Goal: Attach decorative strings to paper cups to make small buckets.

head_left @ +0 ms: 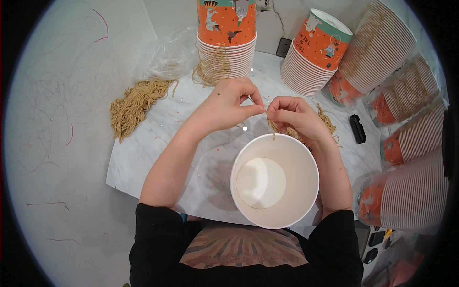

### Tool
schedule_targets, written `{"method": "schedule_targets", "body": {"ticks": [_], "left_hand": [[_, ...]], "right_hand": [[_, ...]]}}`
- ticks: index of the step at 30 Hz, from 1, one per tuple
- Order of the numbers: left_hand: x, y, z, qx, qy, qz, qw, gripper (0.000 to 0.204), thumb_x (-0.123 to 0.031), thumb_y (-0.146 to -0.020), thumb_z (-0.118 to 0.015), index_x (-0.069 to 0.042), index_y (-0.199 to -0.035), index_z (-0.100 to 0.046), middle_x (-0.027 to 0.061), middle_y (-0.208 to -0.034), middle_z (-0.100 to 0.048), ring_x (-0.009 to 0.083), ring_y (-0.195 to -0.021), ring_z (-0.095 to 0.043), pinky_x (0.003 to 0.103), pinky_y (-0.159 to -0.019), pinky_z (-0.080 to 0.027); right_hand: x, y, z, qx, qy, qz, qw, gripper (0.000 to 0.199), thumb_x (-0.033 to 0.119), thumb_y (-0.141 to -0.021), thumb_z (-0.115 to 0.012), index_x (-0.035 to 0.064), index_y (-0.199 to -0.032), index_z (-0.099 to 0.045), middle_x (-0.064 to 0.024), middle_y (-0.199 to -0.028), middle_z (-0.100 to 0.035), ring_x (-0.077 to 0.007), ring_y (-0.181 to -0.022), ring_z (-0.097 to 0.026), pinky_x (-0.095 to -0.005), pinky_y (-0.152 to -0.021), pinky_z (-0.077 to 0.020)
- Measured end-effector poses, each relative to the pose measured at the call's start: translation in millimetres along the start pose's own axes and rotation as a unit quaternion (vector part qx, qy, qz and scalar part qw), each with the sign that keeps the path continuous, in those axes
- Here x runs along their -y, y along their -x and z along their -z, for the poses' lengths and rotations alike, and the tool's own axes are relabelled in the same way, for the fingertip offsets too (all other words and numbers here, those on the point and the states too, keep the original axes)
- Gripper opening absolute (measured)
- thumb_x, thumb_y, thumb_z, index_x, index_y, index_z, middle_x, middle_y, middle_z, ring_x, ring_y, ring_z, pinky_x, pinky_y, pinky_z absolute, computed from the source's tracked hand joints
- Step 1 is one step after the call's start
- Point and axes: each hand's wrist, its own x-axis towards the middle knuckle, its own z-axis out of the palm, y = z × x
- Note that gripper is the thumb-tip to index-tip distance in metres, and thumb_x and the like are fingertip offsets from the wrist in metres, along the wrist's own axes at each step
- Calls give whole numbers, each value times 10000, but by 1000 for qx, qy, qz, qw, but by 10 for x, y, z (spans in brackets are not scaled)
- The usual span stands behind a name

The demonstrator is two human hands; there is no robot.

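Just beyond the white paper bucket (275,179), our left hand (229,103) and right hand (294,115) pinch a thin tan string (266,113); it looks limp and light, best gripped near its end.

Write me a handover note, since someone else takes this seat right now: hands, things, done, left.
Left hand: pinching a tan string at the far rim of the white cup.
Right hand: pinching the same string, with a string bundle under it.
The cup stands open at the table's near edge, empty.
More string lies far left; cup stacks stand behind and to the right.
Done: string reaches the rim.
Left: whether it is tied cannot be told.
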Motion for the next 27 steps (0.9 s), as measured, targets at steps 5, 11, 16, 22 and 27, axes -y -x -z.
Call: {"method": "schedule_targets", "body": {"ticks": [5,11,16,22,27], "left_hand": [[-39,-7,-51,-9,-10,48,999,119,-133,-759,-782,-36,-816,-742,30,-745,-592,138,-653,-465,310,-593,-385],[-10,14,-102,-55,11,52,997,87,-102,-758,-783,-47,-801,-733,-26,-701,-523,86,-634,-390,279,-565,-334],[-9,13,30,-78,-12,90,993,91,-110,-761,-778,-44,-801,-731,-32,-696,-512,83,-629,-400,277,-562,-344],[1,17,112,-57,-32,148,987,106,-123,-752,-787,-46,-798,-731,-40,-669,-506,81,-601,-395,281,-535,-339],[0,23,308,-74,-17,214,974,129,-133,-747,-775,-15,-793,-750,46,-635,-596,135,-604,-520,320,-573,-436]], "right_hand": [[-15,-23,37,15,10,-25,1000,64,106,-889,-697,46,-900,-680,29,-785,-632,-37,-649,-551,-198,-581,-442],[-9,-17,86,35,-19,-35,999,64,100,-888,-693,38,-896,-676,25,-777,-632,-44,-657,-562,-196,-591,-454],[-22,-41,147,89,-23,-46,995,62,98,-885,-687,36,-889,-689,21,-784,-651,-44,-659,-570,-197,-591,-453],[-85,-89,223,140,-46,-71,987,61,81,-878,-684,25,-895,-701,12,-798,-680,-39,-671,-600,-188,-593,-462],[-125,-97,275,165,-107,-86,977,82,65,-879,-690,3,-933,-696,-5,-800,-691,-49,-678,-642,-190,-603,-508]]}}
